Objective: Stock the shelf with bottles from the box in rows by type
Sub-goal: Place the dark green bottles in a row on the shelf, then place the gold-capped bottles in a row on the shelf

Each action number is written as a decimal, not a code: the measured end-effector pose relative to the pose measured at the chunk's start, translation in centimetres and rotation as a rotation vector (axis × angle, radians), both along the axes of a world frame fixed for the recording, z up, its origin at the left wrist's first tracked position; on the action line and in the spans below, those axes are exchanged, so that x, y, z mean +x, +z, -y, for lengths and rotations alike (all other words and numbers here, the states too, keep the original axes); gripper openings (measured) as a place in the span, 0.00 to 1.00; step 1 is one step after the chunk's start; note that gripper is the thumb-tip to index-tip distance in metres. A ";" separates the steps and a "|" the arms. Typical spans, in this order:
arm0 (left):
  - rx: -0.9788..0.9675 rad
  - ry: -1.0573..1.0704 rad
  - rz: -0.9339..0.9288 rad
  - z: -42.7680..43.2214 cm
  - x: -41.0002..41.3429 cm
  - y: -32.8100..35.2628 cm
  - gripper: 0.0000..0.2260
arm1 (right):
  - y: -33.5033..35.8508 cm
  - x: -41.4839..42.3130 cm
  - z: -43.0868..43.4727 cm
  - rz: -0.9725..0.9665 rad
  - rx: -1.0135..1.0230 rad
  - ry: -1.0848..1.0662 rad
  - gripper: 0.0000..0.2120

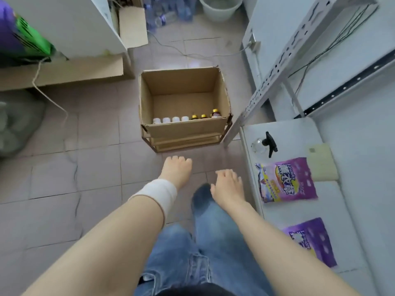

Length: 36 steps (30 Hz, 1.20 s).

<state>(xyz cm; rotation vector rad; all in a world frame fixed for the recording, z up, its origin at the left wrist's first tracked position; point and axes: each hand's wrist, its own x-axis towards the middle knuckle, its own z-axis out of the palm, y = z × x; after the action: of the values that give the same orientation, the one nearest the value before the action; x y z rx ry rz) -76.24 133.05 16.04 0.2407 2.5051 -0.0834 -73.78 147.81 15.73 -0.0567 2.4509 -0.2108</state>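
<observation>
Only the caps of the bottles (185, 119) show above the near wall of the box (186, 127); their bodies and labels are hidden. The second purple packet (313, 242) on the shelf (352, 221) is blurred, its print unreadable. The green and purple bag (19, 35) is cut off at the left edge. Far back, the clear bottles (168, 9) blur together, impossible to count.

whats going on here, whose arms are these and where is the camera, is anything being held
There is one picture, taken by a camera worn on a person's head, looking down. The two bare arms are that person's own. The left hand, with a white wrap on its wrist, and the right hand both reach forward with nothing in them. Ahead, on the tiled floor, stands an open cardboard box with a row of white-capped bottles and gold-capped bottles inside. At right is a white shelf holding purple packets and a spray bottle.
</observation>
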 end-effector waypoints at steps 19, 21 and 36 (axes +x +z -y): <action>0.213 0.313 0.141 2.3 -25.2 -8.3 0.15 | -6.2 -27.4 2.5 0.100 0.038 0.045 0.23; 0.241 0.348 0.178 2.3 -27.4 -10.1 0.15 | -7.7 -30.0 2.9 0.121 0.038 0.035 0.23; 0.227 0.203 0.447 4.8 -35.4 -31.7 0.22 | -26.7 -42.2 3.1 0.303 0.393 0.994 0.28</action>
<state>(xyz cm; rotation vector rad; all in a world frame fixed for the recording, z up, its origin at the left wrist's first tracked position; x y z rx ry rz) -111.66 128.30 -15.63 0.0823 2.0754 0.3065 -116.03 144.72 -10.99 -0.9530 1.8562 0.6421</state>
